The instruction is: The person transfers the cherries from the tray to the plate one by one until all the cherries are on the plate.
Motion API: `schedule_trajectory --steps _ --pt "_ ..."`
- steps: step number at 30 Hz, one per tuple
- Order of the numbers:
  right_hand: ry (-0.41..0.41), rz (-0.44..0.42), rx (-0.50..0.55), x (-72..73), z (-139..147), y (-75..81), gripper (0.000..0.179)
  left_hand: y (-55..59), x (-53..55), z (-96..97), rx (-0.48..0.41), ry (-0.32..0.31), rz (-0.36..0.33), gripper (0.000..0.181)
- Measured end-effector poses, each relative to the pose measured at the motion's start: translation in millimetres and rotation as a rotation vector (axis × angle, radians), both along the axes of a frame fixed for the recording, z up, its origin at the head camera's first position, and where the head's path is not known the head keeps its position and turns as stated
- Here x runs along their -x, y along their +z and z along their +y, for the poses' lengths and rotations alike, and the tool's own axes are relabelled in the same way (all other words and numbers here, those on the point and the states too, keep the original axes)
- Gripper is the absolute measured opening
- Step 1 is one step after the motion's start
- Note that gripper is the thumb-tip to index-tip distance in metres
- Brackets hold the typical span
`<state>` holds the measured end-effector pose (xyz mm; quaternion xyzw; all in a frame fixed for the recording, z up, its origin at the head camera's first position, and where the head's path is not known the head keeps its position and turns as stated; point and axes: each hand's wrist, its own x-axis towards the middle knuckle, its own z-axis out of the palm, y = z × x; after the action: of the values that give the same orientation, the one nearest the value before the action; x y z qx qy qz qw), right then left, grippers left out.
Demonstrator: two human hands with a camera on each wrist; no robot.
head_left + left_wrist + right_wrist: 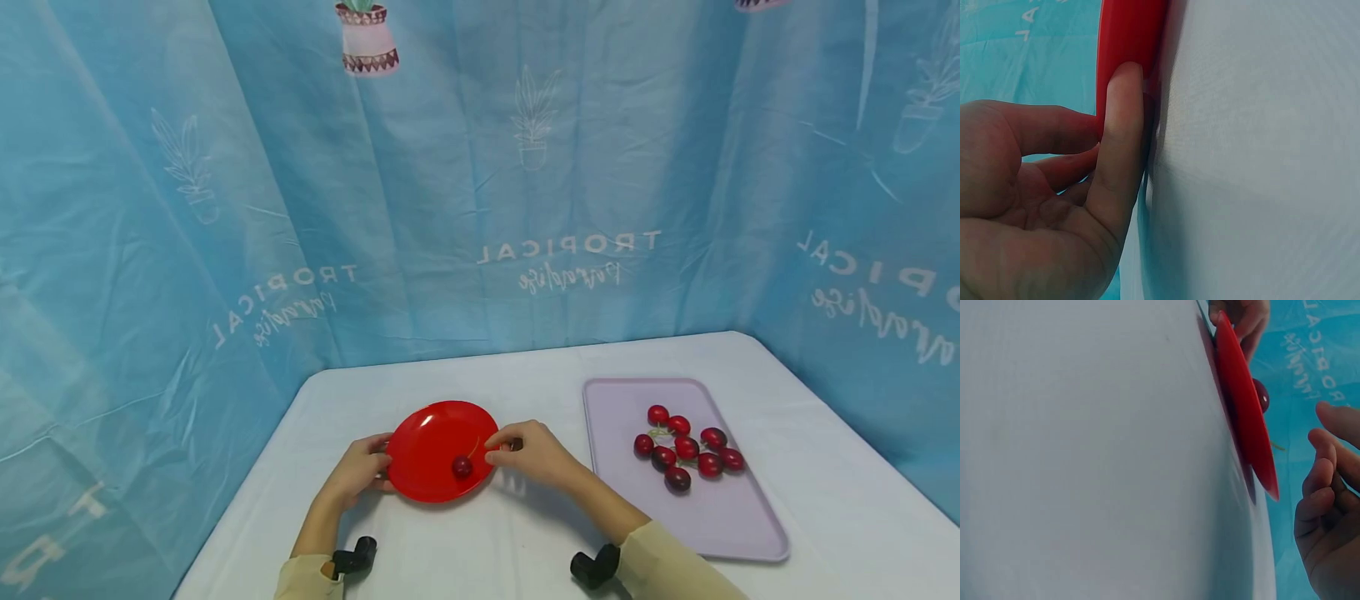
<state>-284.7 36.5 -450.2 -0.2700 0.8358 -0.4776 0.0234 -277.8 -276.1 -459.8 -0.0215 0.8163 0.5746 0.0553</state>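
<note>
A round red plate [424,455] is on the white-covered table, carrying one dark red cherry [462,467] whose thin stem points up and away. At the plate's left edge, my left hand [358,472] grips the rim. The left wrist view shows the rim between a finger [1124,119] along the underside and another at the edge. My right hand [534,454] hovers by the plate's right edge. Its fingers [1319,478] are loosely bent, with a gap between thumb and forefinger and nothing in it. In the right wrist view, the cherry [1261,395] shows beyond the plate's rim.
To the right, a pale purple tray [622,500] holds several cherries [686,448], red to nearly black, some with green stems. Blue printed curtains [450,208] enclose the table's back and sides. Both wrists wear black camera mounts [595,567].
</note>
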Motion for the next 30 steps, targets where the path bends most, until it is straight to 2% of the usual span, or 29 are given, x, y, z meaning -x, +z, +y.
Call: schedule_trajectory --steps 10,20,23,30 --pt "0.035 0.045 -0.053 0.5 15 5.9 0.022 0.4 -1.9 1.9 -0.007 -0.015 0.0 0.049" --pt "-0.015 0.094 -0.063 1.9 33 13.3 0.017 0.8 0.3 0.3 0.003 0.017 -0.001 0.05" --pt "-0.014 0.089 -0.056 2.3 40 16.0 0.014 0.0 0.5 0.4 -0.001 0.016 -0.002 0.05" --pt "0.004 0.012 -0.003 -1.3 53 23.4 0.013 -0.8 0.3 0.8 0.005 0.031 0.009 0.05"
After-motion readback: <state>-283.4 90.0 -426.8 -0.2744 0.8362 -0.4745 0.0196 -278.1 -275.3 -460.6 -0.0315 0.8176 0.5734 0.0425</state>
